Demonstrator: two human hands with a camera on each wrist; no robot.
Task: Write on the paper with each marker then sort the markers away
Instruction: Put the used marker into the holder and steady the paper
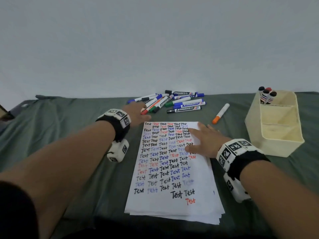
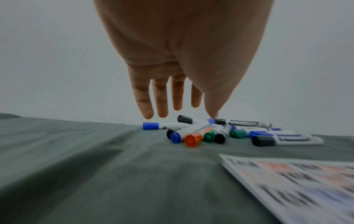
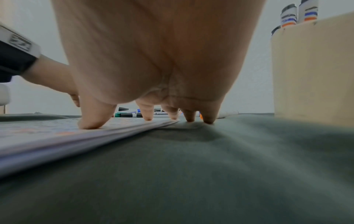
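Head view: paper stack (image 1: 174,169) lies flat on the green cloth (image 1: 69,135), long axis running away from the person, rows of "Test" on the top sheet. Marker pile (image 1: 172,102) sits just past the paper's far edge, most markers lying roughly left-right. A lone orange-capped marker (image 1: 221,113) lies right of the pile, cap pointing toward the person and to the left. Cream organizer (image 1: 276,125) at far right holds four markers (image 1: 266,95) upright in its back compartment. Left hand (image 1: 136,112) is stretched out at the pile's near-left edge, holding nothing. Right hand (image 1: 205,140) lies palm-down, fingers spread, on the paper's upper right.

Left wrist view: fingers (image 2: 161,98) straight and apart, hovering over the pile; orange cap (image 2: 193,140) faces the camera.

Right wrist view: thumb (image 3: 95,116) and two fingertips press the paper; two land on the cloth.
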